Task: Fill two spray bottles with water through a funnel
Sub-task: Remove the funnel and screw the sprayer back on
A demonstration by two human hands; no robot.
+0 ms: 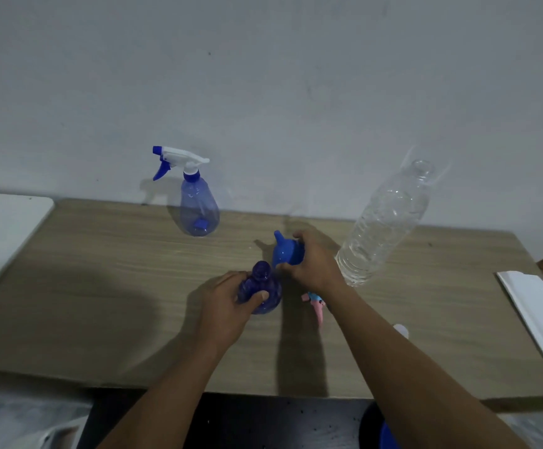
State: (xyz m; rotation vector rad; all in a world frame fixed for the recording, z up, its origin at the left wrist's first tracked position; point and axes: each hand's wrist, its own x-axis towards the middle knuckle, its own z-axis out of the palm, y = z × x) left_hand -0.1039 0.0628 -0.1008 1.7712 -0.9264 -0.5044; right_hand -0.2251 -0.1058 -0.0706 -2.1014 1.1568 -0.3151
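On the bench [101,286], the far spray bottle [198,205] stands back left, near the wall [263,76]. The near spray bottle [260,290] stands mid-bench, the funnel [284,252] just behind it to the right (whether touching, unclear). The water bottle [380,228] stands right of the funnel; a spray head [317,306] lies before the funnel.
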